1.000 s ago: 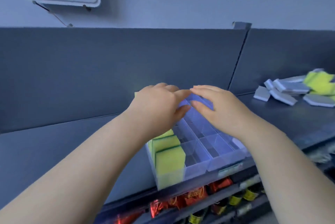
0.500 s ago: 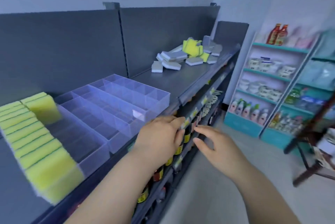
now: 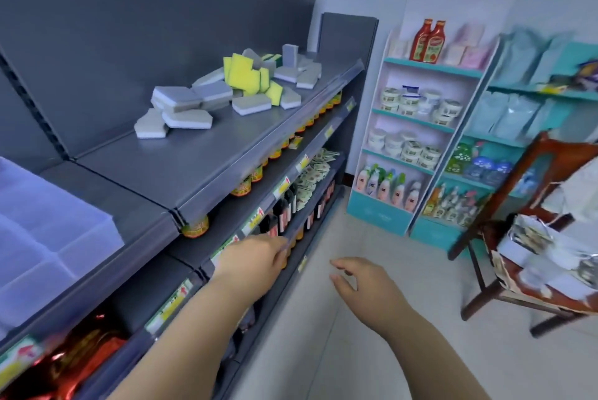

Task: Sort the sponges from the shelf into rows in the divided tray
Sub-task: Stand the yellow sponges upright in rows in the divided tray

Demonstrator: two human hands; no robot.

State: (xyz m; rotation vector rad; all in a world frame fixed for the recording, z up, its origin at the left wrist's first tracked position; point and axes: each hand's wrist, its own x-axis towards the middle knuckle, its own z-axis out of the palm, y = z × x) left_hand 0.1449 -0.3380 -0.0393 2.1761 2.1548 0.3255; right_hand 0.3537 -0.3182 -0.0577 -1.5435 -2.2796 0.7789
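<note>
Both bare forearms extend forward, hands apart: the left hand point(image 3: 255, 259) lies back-up with fingers loosely curled and empty, while the right hand point(image 3: 362, 283) faces palm down, fingers relaxed, slightly spread, thumb parted, empty.

grey and yellow sponges point(image 3: 226, 89), (clear) tray point(image 3: 48, 238)

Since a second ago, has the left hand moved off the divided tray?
Yes. The left hand has left the divided tray and is now lower and to its right, below the top shelf.
</note>
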